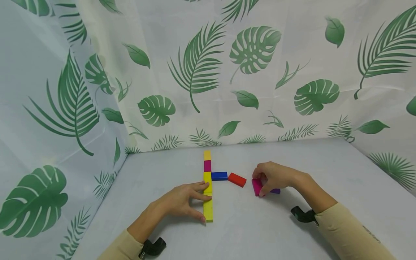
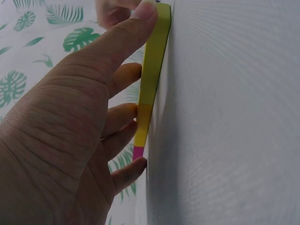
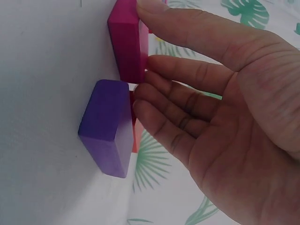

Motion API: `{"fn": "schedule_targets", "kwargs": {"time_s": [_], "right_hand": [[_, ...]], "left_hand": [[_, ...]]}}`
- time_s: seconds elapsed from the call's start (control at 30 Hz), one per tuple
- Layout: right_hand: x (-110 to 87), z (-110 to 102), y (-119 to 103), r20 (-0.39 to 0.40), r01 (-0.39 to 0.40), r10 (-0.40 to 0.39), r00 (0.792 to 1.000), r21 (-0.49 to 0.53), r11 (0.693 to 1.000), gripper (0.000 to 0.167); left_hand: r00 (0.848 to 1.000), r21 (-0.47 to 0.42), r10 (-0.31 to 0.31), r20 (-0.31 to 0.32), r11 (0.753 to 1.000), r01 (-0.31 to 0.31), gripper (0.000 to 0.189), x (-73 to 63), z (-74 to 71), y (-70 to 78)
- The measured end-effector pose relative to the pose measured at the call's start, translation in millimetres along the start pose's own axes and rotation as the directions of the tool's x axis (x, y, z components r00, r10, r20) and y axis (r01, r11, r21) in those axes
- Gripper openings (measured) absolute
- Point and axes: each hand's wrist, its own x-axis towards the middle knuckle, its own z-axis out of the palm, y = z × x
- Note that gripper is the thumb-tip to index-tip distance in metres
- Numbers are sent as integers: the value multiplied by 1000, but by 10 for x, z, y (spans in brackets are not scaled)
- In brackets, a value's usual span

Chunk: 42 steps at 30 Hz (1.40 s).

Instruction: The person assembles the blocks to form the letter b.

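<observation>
A straight row of blocks runs away from me in the head view: a long yellow block [image 1: 208, 213] nearest, another yellow one [image 1: 207, 177], a magenta one [image 1: 207, 166] and a yellow one [image 1: 207, 155] farthest. My left hand [image 1: 183, 198] rests along its left side with fingers loosely extended, the thumb touching the near end. A blue block [image 1: 219, 176] juts right from the row, and a red block [image 1: 237, 180] lies slanted at its end. To their right, my right hand [image 1: 276, 175] pinches a magenta block [image 1: 256, 187] between thumb and fingers. A purple block [image 3: 107, 126] stands beside it, partly hidden in the head view.
The pale table surface [image 1: 247, 231] meets a leaf-printed curtain [image 1: 208, 79] at the back and sides. A black wrist mount [image 1: 303, 215] sits at the right wrist, and another black mount [image 1: 154, 248] at the left.
</observation>
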Motion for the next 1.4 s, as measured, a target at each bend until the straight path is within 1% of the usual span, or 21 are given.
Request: {"fn": "schedule_targets", "kwargs": {"time_s": [0.27,0.33,0.6,0.7,0.83,0.97,1.07,1.2,1.4], "right_hand": [[34,25,-16,14,-1,1,1000,13,1000,53],[32,26,-25,16,10,-10,1000,15,1000,53],[50,38,-22,14,-15,15,1000,12,1000,51],[49,39,-24,12,3,-3,1000,13,1000,51],[40,39,-21,15,29,-29,999,17,999,52],[28,37,-23,23,35,-35,999,14,999,53],[20,33,-27,30,16,-17,999,20,1000,53],[20,31,-29,41,-5,4,999,31,1000,52],[38,63,-33,47,20,-21,999,32,999,49]], "left_hand": [[1000,1,1,-4,1000,-1,76,-3,-1,-2],[1000,1,-1,-2,1000,1,76,-5,-6,2],[1000,2,-13,2,1000,13,76,-7,-6,8],[1000,1,-15,3,1000,15,76,-5,-2,1],[1000,4,-6,-2,1000,6,76,0,7,-18],[1000,11,12,-12,1000,-12,75,9,16,-37],[1000,14,20,-17,1000,-20,75,14,22,-45],[1000,20,22,-20,1000,-22,75,13,25,-44],[1000,2,12,-13,1000,-12,76,0,12,-18]]}}
